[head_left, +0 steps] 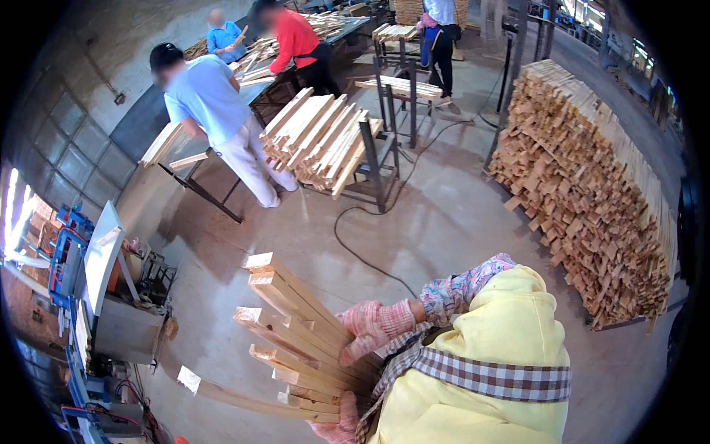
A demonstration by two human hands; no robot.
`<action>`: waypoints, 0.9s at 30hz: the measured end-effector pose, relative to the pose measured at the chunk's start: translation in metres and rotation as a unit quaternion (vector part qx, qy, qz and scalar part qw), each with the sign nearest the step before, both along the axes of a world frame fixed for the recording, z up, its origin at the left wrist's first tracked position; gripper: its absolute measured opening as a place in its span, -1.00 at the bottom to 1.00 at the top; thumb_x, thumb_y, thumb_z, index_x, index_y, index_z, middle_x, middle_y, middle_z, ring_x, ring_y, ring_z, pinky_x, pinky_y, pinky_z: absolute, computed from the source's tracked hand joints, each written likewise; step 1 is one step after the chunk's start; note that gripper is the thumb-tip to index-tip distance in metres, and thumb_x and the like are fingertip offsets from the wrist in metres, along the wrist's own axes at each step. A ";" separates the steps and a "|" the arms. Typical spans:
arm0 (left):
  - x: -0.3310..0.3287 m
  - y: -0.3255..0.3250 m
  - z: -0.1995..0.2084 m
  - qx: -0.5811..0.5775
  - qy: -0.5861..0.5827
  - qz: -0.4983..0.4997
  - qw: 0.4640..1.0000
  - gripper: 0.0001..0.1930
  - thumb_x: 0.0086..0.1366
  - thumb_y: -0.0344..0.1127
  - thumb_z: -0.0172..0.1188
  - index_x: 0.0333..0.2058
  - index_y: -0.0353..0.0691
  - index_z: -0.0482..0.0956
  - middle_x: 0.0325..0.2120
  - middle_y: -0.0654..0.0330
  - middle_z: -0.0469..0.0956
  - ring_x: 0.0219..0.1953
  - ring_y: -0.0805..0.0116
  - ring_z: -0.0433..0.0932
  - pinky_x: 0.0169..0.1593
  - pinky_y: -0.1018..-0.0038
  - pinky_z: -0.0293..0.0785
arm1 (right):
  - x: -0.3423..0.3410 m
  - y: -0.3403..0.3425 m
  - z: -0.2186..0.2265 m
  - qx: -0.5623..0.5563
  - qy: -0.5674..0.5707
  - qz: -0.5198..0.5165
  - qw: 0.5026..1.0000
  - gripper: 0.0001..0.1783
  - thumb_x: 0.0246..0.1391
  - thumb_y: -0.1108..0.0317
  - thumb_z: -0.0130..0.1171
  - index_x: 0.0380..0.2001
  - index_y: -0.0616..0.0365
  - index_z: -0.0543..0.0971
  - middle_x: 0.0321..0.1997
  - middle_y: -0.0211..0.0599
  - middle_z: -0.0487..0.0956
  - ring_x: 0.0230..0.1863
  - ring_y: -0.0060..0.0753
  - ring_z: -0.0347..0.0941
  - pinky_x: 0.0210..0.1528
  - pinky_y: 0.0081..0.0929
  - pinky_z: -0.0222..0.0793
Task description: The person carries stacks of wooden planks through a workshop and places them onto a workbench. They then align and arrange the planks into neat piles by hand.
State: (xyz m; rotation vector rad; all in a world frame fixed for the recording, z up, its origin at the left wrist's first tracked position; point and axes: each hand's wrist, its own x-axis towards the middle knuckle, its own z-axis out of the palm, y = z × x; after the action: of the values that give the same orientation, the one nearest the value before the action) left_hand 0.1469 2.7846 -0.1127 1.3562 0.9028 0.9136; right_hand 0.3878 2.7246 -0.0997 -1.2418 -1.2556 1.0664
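Observation:
Several pale wooden strips [296, 337] stand in a loose bundle in front of my body, their sawn ends fanning up and left. My right hand [377, 328], in a pink-and-white knitted glove, is closed against the far side of the bundle. On the near side, at the lower edge, my left hand [342, 423] in a similar glove grips the strips; part of it is cut off or hidden. One strip [244, 396] leans away from the others at the left. My yellow top and checked strap cover the strips' lower ends.
A tall stack of wood strips [584, 192] stands at the right. Ahead, a metal rack [373, 166] carries a pile of strips [318, 137]. A person in light blue [211, 96] and other people work beyond. Machinery [111, 311] lines the left; a cable [340, 229] crosses the floor.

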 end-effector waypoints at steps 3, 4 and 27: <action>0.013 0.073 -0.005 0.047 0.042 -0.018 0.998 -0.12 -0.07 -0.48 0.41 0.27 -0.28 0.19 0.08 0.03 0.43 0.05 0.20 0.44 0.17 0.25 0.35 | 0.016 0.068 -0.008 0.006 0.015 -0.016 1.000 -0.33 0.03 -0.02 0.33 0.11 0.14 0.45 -0.01 -0.12 0.61 0.05 -0.32 0.52 0.03 -0.39 0.41; 0.019 0.100 -0.010 0.059 0.039 -0.024 0.997 -0.13 -0.06 -0.47 0.40 0.27 -0.29 0.20 0.08 0.03 0.43 0.05 0.20 0.44 0.17 0.25 0.35 | 0.023 0.092 -0.008 -0.001 0.004 -0.024 1.000 -0.32 0.02 -0.04 0.33 0.11 0.13 0.45 -0.02 -0.12 0.61 0.04 -0.30 0.53 0.01 -0.38 0.42; 0.037 0.571 0.040 -0.136 -0.014 -0.017 0.991 -0.11 0.06 -0.59 0.36 0.34 -0.14 0.11 0.08 0.06 0.43 0.07 0.24 0.42 0.17 0.25 0.35 | 0.023 0.596 -0.015 0.016 0.030 0.033 0.999 -0.26 0.07 0.01 0.34 0.19 0.21 0.38 0.12 -0.19 0.55 0.15 -0.51 0.37 0.15 -0.42 0.31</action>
State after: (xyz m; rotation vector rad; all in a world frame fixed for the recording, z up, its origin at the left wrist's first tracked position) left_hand 0.1842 3.3556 -0.0729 1.1200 0.9431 0.7506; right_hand 0.4105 3.3206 -0.1145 -1.1430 -1.2713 1.1175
